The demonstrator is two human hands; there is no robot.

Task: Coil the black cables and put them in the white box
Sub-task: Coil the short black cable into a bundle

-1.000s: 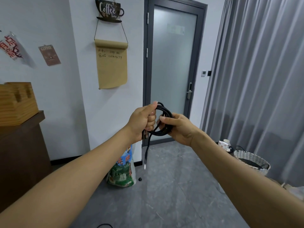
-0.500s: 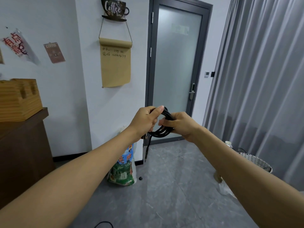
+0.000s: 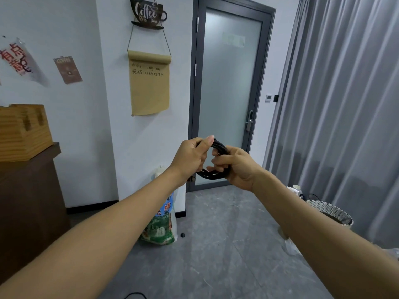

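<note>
Head view: both arms reached forward, hands meeting mid-frame in front of the door (image 3: 228, 89). Black cable (image 3: 216, 174) was wound in a small coil held up in the air between the two hands, well above the floor (image 3: 216, 244). Left hand (image 3: 191, 158) gripped the coil's left side, fingers curled round it, thumb laid on top of the upper strands. Right hand (image 3: 236, 167) gripped the right side, fingers wrapped through the loop from the right. Top arc of the coil showed between the thumb and the right knuckles; bottom arc hung just below both hands. Cable ends hidden by the hands, cannot tell where they sat.

White box not visible in this view.

Left: dark wood counter (image 3: 30, 190) with a wooden block (image 3: 23, 130) on it. On the wall, a coffee sign (image 3: 148, 12) with a brown paper roll (image 3: 149, 85) below. A printed bag (image 3: 160, 227) stood on the floor against the wall, under the left forearm. Right: grey curtain (image 3: 345, 104), a woven basket (image 3: 330, 212) near it on the floor. A bit of another black cord (image 3: 135, 295) at the bottom edge.
</note>
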